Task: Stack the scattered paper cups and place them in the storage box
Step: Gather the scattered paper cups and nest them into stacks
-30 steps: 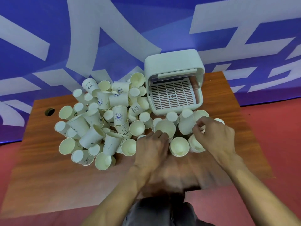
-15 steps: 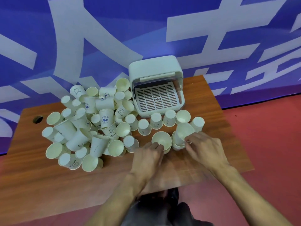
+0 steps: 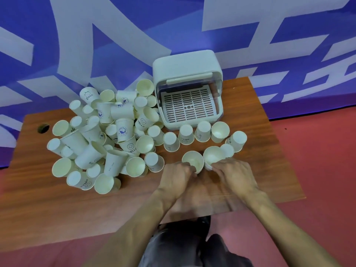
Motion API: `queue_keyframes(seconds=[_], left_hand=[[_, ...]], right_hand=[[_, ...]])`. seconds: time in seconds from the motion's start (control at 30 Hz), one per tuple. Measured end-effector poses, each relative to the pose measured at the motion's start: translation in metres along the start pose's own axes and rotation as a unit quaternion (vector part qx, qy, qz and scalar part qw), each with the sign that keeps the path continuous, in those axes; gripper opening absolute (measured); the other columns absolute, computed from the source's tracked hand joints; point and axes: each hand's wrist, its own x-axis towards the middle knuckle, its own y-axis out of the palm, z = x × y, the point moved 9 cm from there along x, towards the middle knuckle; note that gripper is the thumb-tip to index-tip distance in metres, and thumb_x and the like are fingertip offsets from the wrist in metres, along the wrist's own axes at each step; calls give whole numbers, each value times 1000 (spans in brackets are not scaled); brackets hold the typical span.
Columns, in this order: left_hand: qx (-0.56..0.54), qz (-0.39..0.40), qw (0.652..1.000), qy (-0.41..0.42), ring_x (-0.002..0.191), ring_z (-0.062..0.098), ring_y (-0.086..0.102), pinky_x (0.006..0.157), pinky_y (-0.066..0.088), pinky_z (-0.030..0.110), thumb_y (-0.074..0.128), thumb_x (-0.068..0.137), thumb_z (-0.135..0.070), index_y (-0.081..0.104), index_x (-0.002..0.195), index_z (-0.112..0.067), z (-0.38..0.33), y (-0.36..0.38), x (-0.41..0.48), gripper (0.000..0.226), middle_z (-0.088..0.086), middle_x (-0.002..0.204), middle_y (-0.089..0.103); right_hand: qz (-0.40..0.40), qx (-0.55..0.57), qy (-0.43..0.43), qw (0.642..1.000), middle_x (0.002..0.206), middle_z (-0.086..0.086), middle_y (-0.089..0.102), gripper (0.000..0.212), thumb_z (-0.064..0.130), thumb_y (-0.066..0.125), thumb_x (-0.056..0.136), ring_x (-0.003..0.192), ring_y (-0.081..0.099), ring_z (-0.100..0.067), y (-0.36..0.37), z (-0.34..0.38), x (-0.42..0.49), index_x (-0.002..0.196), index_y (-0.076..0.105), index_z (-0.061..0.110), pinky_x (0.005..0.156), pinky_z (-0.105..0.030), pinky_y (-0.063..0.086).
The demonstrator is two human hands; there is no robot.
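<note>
Several white paper cups lie in a heap [image 3: 107,135] on the left half of the wooden table [image 3: 57,209]. The white storage box [image 3: 187,89] stands open at the back, its slotted tray bare. A row of upturned cups [image 3: 185,134] stands in front of it. My left hand [image 3: 177,175] grips an upright cup [image 3: 192,160] by its near wall. My right hand [image 3: 234,174] holds a second upright cup [image 3: 213,156] right beside it; the two cups touch.
A round cable hole [image 3: 43,128] is in the table's far left corner. A blue and white banner [image 3: 173,31] hangs behind the table. Red floor [image 3: 317,160] lies to the right. My dark trousers [image 3: 183,247] show below the front edge.
Both hands have drawn back toward the near edge, each bringing an upright cup. The two cups now stand side by side. The camera view has shifted.
</note>
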Motion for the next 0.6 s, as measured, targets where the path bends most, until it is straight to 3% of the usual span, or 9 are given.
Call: queue_keyframes(seconds=[0.1,0.3,0.43,0.6], left_hand=[[5,14,1000,-7,85,24,64,56,31,29,50,95,-47,71,98,-26,1,9,0,30,0,91,70],[32,35,998,-29,51,18,57,46,16,22,82,71,-38,65,64,-27,1,20,-5,21,-5,56,58],[47,27,997,-58,50,18,53,46,15,24,85,66,-32,60,61,-25,12,23,-9,26,-5,55,54],[11,12,997,-73,42,18,50,44,12,21,85,62,-34,63,58,-24,13,15,-6,25,-4,53,53]], right_hand=[[-6,48,14,999,77,8,65,21,41,51,97,76,57,-23,0,-1,-2,85,64,31,57,-33,47],[-17,110,24,993,95,16,71,23,49,49,97,89,62,-16,2,-5,-2,98,69,38,64,-34,51],[-20,107,14,994,94,12,74,24,47,51,95,89,65,-20,4,-1,3,97,72,36,62,-35,52],[-20,96,61,993,96,14,73,18,50,53,95,90,66,-18,-2,1,7,100,69,45,63,-31,48]])
